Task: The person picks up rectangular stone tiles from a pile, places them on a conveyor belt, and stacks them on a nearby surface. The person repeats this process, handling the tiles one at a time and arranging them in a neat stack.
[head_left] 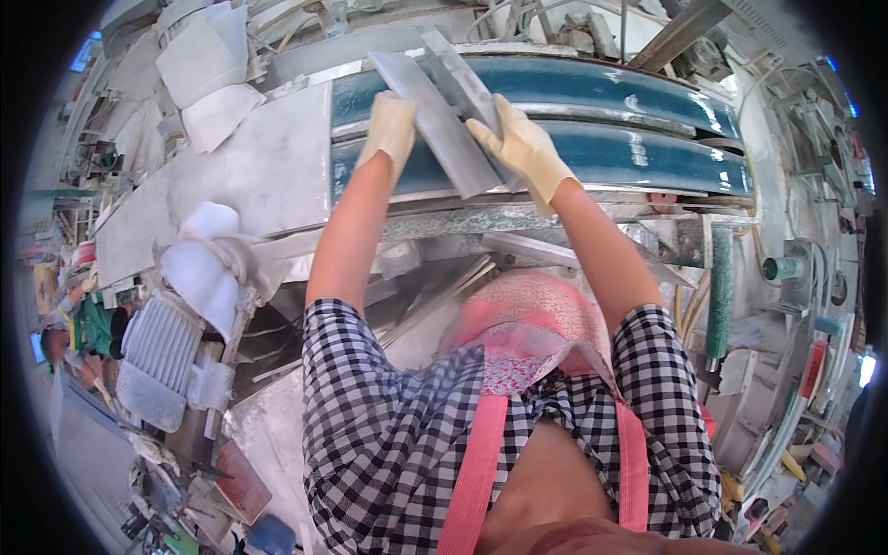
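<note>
Both my hands wear cream rubber gloves and are over a machine bed with two glossy blue-green belts (573, 83). My left hand (392, 127) is closed on the left edge of a flat grey panel (433, 118), tilted above the belts. To its right, a second, narrower grey panel (460, 74) slants the same way, with a gap between their upper ends. My right hand (525, 150) holds this second panel along its right edge, its thumb stretched toward the first panel. Its fingertips are partly hidden. The lower ends of the panels overlap.
A pale, dusty metal table (268, 153) adjoins the belts on the left, with white bent sheets (208, 79) beyond it. A ribbed motor housing (159, 347) stands at the lower left. Right of me are a green-stained post (720, 291) and hoses (819, 287).
</note>
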The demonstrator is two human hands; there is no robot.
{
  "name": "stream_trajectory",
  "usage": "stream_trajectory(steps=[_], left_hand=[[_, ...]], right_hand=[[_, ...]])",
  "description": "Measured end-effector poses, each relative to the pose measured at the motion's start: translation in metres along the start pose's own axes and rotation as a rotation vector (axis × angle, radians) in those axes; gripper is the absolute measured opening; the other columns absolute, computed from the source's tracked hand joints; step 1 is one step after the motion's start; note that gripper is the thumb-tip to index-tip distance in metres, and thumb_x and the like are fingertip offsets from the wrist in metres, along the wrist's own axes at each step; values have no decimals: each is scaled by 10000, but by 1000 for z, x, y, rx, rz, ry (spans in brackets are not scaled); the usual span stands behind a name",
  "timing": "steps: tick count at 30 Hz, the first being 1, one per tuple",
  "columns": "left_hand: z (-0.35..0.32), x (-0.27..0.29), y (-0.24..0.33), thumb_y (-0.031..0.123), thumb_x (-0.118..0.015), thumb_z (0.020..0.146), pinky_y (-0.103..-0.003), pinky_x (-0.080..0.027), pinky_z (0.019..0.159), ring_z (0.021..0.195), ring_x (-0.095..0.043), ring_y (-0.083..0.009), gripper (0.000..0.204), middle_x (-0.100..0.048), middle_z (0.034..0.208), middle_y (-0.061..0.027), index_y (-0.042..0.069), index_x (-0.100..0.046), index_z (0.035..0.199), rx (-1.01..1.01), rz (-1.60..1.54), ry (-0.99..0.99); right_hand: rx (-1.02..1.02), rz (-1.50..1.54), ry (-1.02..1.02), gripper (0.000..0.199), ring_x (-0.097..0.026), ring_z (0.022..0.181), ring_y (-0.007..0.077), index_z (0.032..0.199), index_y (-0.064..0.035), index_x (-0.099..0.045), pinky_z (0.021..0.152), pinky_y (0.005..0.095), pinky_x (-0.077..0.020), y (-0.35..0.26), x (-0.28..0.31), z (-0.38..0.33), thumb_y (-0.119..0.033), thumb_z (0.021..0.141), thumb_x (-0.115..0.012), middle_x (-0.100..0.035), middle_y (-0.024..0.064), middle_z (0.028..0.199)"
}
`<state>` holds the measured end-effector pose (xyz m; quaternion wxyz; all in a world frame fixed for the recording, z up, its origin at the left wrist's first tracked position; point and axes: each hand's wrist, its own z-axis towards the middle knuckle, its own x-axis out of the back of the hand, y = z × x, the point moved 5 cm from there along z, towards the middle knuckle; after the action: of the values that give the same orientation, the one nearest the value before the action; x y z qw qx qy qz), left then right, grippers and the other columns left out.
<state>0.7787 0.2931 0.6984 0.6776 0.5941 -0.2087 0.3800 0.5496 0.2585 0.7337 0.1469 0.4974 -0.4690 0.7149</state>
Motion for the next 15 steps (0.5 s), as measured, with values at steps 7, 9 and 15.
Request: stream_trajectory(steps=[7, 9, 15], left_hand=[[-7, -19, 31, 164, -528, 908, -380, -544, 824, 924, -681, -256, 360, -679, 1072, -200, -72, -627, 1160, 563, -920, -62], [-9, 32, 11, 263, -608, 909, -425, -529, 864, 1017, -665, -295, 443, -655, 1196, -180, -25, -604, 1246, 449, -222, -40], [-70, 104, -72, 407, -759, 809, -482, -353, 1043, 1239, -495, -314, 656, -552, 1317, -140, 54, -537, 1315, 770, 760, 76]], right_hand=[[-90, 47, -69, 761, -591, 1180, 380, 1432, -19, -408, 966, 448, -491, -1, 5, -8, -554, 910, -549, -576, 242, 1325], [-110, -11, -82, 733, -591, 1179, 379, 1455, -31, -388, 959, 458, -491, -7, 4, -10, -510, 922, -540, -584, 243, 1312], [-134, -45, -151, 749, -598, 1165, 383, 1502, -40, -329, 955, 468, -489, -14, 9, -11, -478, 932, -537, -604, 241, 1284]])
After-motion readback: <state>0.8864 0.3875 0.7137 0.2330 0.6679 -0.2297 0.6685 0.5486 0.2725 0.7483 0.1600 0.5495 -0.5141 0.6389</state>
